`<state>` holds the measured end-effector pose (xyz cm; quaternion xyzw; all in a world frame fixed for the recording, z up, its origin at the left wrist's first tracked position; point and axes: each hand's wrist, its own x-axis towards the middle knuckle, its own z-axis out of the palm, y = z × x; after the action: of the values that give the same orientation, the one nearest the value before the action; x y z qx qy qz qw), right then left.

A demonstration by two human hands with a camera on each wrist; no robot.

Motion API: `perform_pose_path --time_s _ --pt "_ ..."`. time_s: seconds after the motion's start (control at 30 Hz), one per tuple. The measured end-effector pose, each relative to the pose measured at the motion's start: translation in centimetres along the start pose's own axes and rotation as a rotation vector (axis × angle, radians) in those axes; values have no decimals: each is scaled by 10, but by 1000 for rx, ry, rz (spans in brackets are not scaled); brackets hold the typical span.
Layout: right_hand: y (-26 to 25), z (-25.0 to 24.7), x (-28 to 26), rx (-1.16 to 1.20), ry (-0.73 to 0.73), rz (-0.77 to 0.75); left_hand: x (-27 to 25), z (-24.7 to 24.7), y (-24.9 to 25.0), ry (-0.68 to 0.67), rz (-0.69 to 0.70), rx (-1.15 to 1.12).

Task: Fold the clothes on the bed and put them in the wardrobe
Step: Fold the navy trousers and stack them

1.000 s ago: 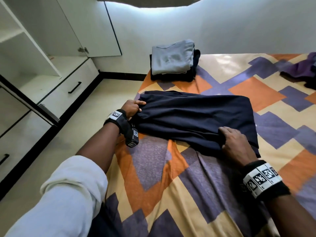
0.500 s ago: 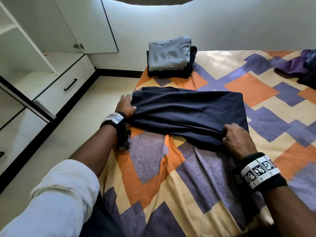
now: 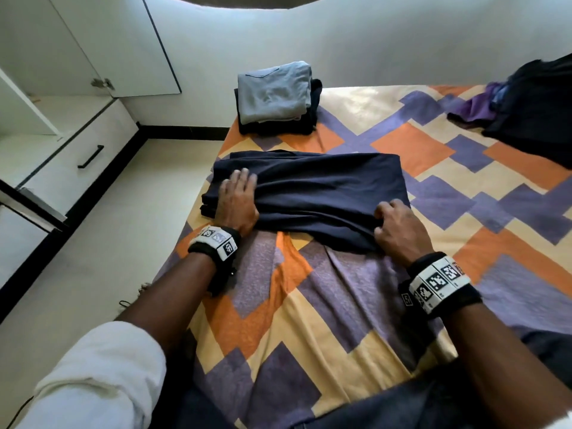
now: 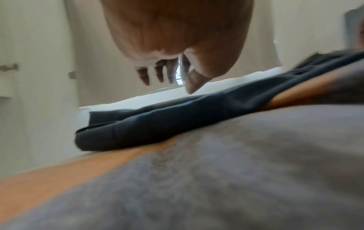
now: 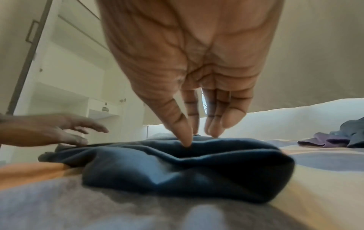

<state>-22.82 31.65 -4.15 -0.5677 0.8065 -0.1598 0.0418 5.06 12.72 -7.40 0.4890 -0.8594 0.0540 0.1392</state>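
Observation:
A navy garment (image 3: 325, 193), folded into a long band, lies across the patterned bed (image 3: 309, 320) near its left edge. My left hand (image 3: 236, 198) lies flat, fingers straight, on the garment's left end. In the left wrist view that hand (image 4: 173, 74) hovers just over the navy cloth (image 4: 177, 118), its thumb tip touching. My right hand (image 3: 391, 221) is at the near right corner. In the right wrist view its thumb and straight fingertips (image 5: 214, 132) press down on the bunched navy fabric (image 5: 187, 168).
A folded stack, grey piece (image 3: 274, 91) on top of dark ones, sits at the bed's far left corner. Unfolded purple and dark clothes (image 3: 526, 109) lie at the far right. The open white wardrobe (image 3: 46, 103) with a drawer (image 3: 90, 156) stands left across a strip of floor.
My left hand let go of the garment's left end and moved up onto it, flat. My right hand's grip on the near edge loosened to fingertips resting on the cloth.

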Motion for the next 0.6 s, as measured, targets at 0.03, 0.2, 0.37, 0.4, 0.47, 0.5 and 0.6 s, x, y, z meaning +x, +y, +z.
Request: perform_pose_path --time_s 0.03,0.2,0.37,0.4,0.47,0.5,0.6 --pt "3 1 1 -59 11 11 -6 2 7 36 149 -24" --pt "16 3 1 -225 -8 128 -24 11 48 -20 364 -46" --pt "36 -1 4 -151 -69 214 -9 7 62 -116 266 -13" --pt "39 -2 3 -139 -111 232 -6 6 64 -161 249 -1" --pt "42 -3 1 -126 -130 255 -4 5 65 -208 215 -9" --pt "42 -4 1 -118 -91 246 -5 5 64 -220 192 -32" --pt "37 -1 5 -141 45 158 -10 7 60 -211 130 -107"
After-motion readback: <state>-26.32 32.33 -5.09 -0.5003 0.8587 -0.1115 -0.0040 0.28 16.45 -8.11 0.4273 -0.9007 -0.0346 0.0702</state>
